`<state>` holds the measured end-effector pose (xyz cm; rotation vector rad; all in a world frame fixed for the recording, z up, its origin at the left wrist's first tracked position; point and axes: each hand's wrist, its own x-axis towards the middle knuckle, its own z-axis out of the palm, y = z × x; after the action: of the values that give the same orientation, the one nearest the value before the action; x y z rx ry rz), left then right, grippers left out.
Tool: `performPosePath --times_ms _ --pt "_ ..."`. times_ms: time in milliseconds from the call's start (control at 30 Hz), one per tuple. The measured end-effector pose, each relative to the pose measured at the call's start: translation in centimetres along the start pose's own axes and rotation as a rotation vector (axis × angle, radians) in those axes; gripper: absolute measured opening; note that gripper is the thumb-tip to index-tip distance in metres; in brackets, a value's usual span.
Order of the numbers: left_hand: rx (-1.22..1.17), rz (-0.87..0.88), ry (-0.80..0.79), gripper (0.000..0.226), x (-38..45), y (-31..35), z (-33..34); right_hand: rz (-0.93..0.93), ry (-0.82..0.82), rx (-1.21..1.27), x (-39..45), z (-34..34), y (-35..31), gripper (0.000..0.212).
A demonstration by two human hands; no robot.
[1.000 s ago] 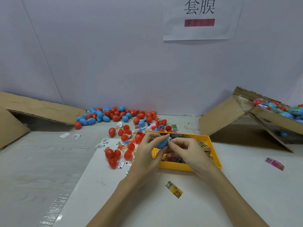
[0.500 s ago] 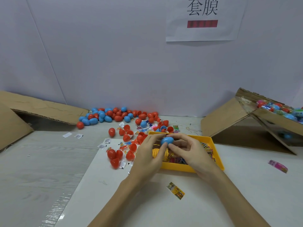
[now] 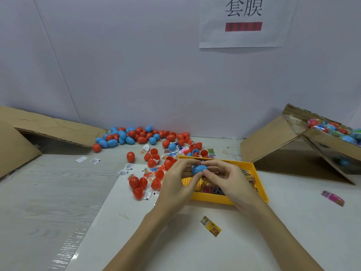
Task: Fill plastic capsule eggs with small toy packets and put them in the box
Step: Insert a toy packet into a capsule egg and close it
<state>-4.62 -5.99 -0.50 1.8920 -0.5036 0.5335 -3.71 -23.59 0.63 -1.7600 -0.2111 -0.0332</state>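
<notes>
Blue egg [image 3: 198, 169] between left hand [image 3: 176, 182] and right hand [image 3: 232, 180]

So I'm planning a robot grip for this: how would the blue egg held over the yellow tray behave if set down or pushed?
The blue egg looks smooth and rounded, so it would probably roll if set down. Its glossy plastic shell may be slippery; both hands pinch it with their fingers. It is likely light, being a hollow capsule.

The held egg [image 3: 199, 169] was plain blue, the tray [image 3: 260, 184] yellow. Loose eggs [image 3: 136, 135] were red and blue (none patterned), and the surface [image 3: 39, 192] showed pale wood grain.
</notes>
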Motion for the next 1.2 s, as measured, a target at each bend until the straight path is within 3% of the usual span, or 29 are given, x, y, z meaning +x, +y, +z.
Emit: performPosePath --times_ms 133,233,400,533,600,667,900,1100,1200 --pt "-0.001 -0.004 -0.01 0.03 0.1 -0.1 -0.2 -0.017 -0.008 -0.007 0.0 -0.1 0.1 0.027" --pt "-0.001 -0.017 -0.003 0.032 0.1 -0.4 -0.2 -0.016 0.017 0.143 0.0 -0.3 0.0 0.031" --pt "-0.023 -0.044 0.028 0.028 0.1 -0.3 -0.3 -0.004 0.178 0.265 0.2 -1.1 -0.3 0.031" --pt "-0.034 -0.115 0.058 0.019 0.1 -0.4 -0.5 -0.098 0.34 -0.146 0.2 -2.1 -0.1 0.025" --pt "-0.022 -0.143 0.066 0.017 0.1 -0.4 -0.4 -0.154 0.363 -0.447 0.0 -2.5 0.1 0.019" --pt "-0.013 -0.156 0.062 0.018 0.1 -0.2 -0.4 -0.176 0.361 -0.598 -0.2 -2.7 0.2 0.016" --pt "0.035 -0.119 0.036 0.021 0.1 -0.1 -0.6 -0.025 0.305 -0.858 0.0 -4.0 1.0 0.014" --pt "0.051 -0.125 0.022 0.023 0.2 -0.4 -0.6 0.06 0.37 -0.973 0.4 -4.8 1.7 0.031" --pt "0.083 -0.113 0.01 0.023 0.2 -0.4 -0.5 0.081 0.326 -1.001 0.4 -4.6 1.8 0.021"
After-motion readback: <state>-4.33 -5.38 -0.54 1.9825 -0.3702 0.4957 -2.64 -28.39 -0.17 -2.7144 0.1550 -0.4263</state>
